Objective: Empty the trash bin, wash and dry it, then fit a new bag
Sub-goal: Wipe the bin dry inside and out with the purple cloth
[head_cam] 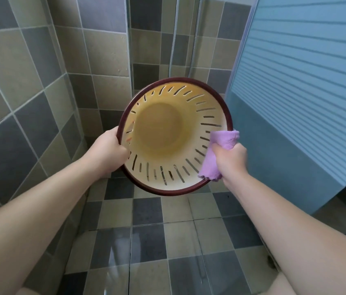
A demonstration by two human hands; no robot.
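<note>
Left forearm enters from the 8 o'clock corner, elbow cut off by the frame edge; left hand (109, 149) grips the trash bin (159, 128) at the rim's 9 o'clock, fingers curled over the dark red rim (146, 188) with the tips inside, thumb hidden behind the outer wall; the bin is held in the air at frame centre, tilted so its mouth faces the camera; inside is cream-yellow with slots ringing the wall, base a plain darker disc; outer wall almost wholly hidden, no bag visible in it.

At the rim's 3 to 5 o'clock a purple cloth (213, 155) lies against the inner wall, one corner poking over the rim at 3 o'clock, lower edge hanging to about 5 o'clock; right hand (230, 158) is closed tight round the bunched cloth, fingertips buried in the fabric and not visible, slightly blurred; right forearm runs off the 4 o'clock corner.

Behind: grey and olive wall tiles (29, 81) at 9 to 12 o'clock; a shower hose (195, 39) near 12 to 1 o'clock, both ends out of view; blue louvred door (306, 81) at 2 to 3 o'clock, cut off at the right; checkered floor tiles (167, 241) at 6 o'clock with a wet sheen; small dark item (271, 260) on the floor beside the right forearm, partly hidden, cannot tell what it is.
</note>
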